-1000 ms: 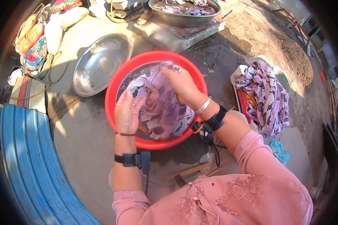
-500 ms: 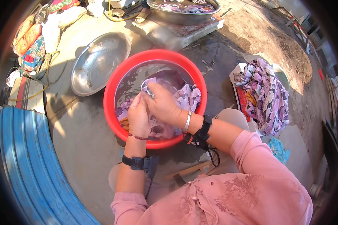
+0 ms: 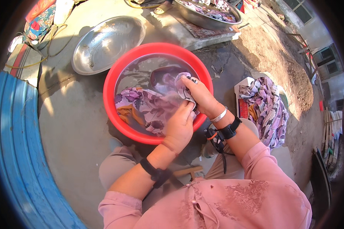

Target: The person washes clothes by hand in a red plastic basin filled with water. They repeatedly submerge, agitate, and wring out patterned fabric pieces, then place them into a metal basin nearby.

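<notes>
A red plastic basin (image 3: 111,110) of cloudy water stands before me, with a wet floral cloth (image 3: 151,108) in lilac and dark purple partly under the surface. Both hands grip a bunched part of this cloth above the water, at the basin's right side. My right hand (image 3: 198,93) has its thumb and fingers closed round the upper part. Just below and to the left, my left hand (image 3: 180,124) pinches the lower edge. A mustard-coloured patch of fabric (image 3: 132,115) shows at the basin's left.
A shiny metal basin (image 3: 109,44) lies behind on the left. Another metal basin (image 3: 214,23) with floral laundry sits on a stone slab (image 3: 202,40). To the right, a box (image 3: 242,103) is heaped with floral cloth (image 3: 269,110). Blue corrugated sheeting (image 3: 17,152) lines the left.
Both hands have moved right across the basin with the cloth between them. The cloth has spread wider at the left of the water. The view has turned slightly.
</notes>
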`<state>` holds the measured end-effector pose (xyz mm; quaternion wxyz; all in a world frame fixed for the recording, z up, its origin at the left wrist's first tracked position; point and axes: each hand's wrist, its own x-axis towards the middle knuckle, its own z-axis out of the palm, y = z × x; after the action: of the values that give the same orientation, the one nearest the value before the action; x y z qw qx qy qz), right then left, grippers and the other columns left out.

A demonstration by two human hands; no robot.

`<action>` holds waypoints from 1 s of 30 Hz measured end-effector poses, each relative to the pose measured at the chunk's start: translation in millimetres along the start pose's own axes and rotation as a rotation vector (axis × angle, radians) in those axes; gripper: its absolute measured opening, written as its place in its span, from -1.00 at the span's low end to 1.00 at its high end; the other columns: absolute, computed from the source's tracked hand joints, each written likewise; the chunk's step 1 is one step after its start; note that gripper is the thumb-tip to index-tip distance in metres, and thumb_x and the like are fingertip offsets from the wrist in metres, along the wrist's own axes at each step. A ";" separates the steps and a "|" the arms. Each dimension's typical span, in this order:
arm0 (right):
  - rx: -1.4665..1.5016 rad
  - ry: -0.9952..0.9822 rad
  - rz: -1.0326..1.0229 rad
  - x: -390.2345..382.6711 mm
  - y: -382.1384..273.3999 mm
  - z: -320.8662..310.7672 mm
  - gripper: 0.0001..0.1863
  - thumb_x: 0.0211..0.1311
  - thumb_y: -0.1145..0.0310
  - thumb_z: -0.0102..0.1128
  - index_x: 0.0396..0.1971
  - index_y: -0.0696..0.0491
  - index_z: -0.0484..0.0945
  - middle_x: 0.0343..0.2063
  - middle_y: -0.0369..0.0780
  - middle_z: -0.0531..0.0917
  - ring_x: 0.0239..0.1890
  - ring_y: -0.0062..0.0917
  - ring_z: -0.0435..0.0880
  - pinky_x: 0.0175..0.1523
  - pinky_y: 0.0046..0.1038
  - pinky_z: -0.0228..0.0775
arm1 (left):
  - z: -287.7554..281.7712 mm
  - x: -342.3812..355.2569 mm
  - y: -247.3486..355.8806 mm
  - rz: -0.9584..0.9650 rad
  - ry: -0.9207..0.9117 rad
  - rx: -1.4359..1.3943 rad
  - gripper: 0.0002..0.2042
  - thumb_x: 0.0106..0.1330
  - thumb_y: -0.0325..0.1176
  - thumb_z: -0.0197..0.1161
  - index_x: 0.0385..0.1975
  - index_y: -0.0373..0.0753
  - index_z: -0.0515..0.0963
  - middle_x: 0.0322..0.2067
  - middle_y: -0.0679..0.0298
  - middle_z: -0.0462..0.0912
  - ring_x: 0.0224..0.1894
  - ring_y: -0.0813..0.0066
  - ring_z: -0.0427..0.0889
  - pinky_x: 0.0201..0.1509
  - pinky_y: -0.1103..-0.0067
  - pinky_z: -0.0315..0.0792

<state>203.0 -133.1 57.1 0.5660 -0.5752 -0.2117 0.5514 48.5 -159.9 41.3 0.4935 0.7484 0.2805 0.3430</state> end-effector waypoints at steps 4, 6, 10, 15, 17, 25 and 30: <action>-0.228 -0.136 0.009 -6.5 -8.7 -1.2 -0.88 0.29 0.44 0.23 -0.20 0.07 0.57 -0.34 -0.35 0.64 -0.30 -0.66 0.58 -0.18 -0.52 0.45 | -2.2 4.1 6.6 -0.069 -0.059 -0.037 -0.62 0.39 -0.58 0.06 0.21 -0.38 0.45 0.35 -0.04 0.38 0.32 -0.02 0.45 0.34 0.41 0.38; -0.236 -0.150 0.016 -9.6 -16.0 -0.1 -0.84 0.20 0.53 0.25 -0.22 0.09 0.58 -0.34 -0.35 0.64 -0.31 -0.64 0.58 -0.18 -0.51 0.45 | -1.4 3.4 3.3 -0.106 -0.093 -0.020 -0.61 0.35 -0.58 0.08 0.20 -0.36 0.46 0.34 -0.08 0.38 0.35 -0.06 0.41 0.36 0.38 0.36; -0.129 -0.086 -0.101 -12.2 -38.9 -9.2 -0.79 0.12 0.62 0.21 -0.22 0.12 0.61 -0.31 -0.31 0.68 -0.30 -0.60 0.62 -0.17 -0.48 0.50 | 4.6 5.9 14.1 0.117 0.039 -0.014 -0.61 0.27 -0.64 0.12 0.13 -0.32 0.51 0.32 -0.16 0.39 0.37 -0.10 0.39 0.40 0.34 0.33; 0.036 -0.152 -0.196 -9.9 -67.7 -29.1 -0.79 0.11 0.67 0.18 -0.23 0.15 0.60 -0.36 -0.27 0.67 -0.34 -0.58 0.66 -0.18 -0.54 0.53 | -2.0 19.9 20.2 0.220 0.202 -0.124 -0.72 0.20 -0.72 0.11 -0.12 -0.32 0.56 0.05 -0.05 0.59 0.12 -0.01 0.58 0.22 0.36 0.46; 0.094 -0.236 -0.254 -11.0 -72.4 -34.8 -0.77 0.07 0.62 0.22 -0.22 0.13 0.57 -0.35 -0.29 0.65 -0.38 -0.64 0.58 -0.24 -0.61 0.45 | -7.5 29.9 24.2 0.237 0.348 -0.127 -0.79 0.18 -0.74 0.08 -0.26 -0.32 0.52 -0.25 0.08 0.62 -0.19 0.07 0.61 -0.02 0.36 0.52; 0.174 -0.517 -0.200 -44.8 -78.5 -13.9 -0.58 -0.27 0.38 0.42 -0.45 -0.05 0.31 -0.51 -0.36 0.37 -0.46 -0.67 0.24 -0.35 -0.56 0.06 | -45.1 43.9 -51.2 -0.046 0.079 0.559 -0.76 0.22 -0.56 0.19 -0.11 -0.22 0.58 -0.07 0.05 0.62 0.19 -0.02 0.47 0.26 0.32 0.36; 0.167 -0.594 -0.220 -49.8 -80.0 -23.0 -0.61 -0.30 0.37 0.41 -0.48 -0.01 0.34 -0.53 -0.34 0.40 -0.48 -0.66 0.27 -0.37 -0.57 0.08 | -59.1 39.1 -47.7 -0.239 -0.288 0.651 -0.90 0.24 -0.47 0.19 -0.28 -0.25 0.53 -0.17 -0.03 0.66 0.00 -0.13 0.61 0.02 0.15 0.51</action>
<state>238.5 -164.4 141.7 0.5808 -0.3144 -0.3823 0.6463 21.7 -81.0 22.6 0.3008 0.8686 0.3880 0.0670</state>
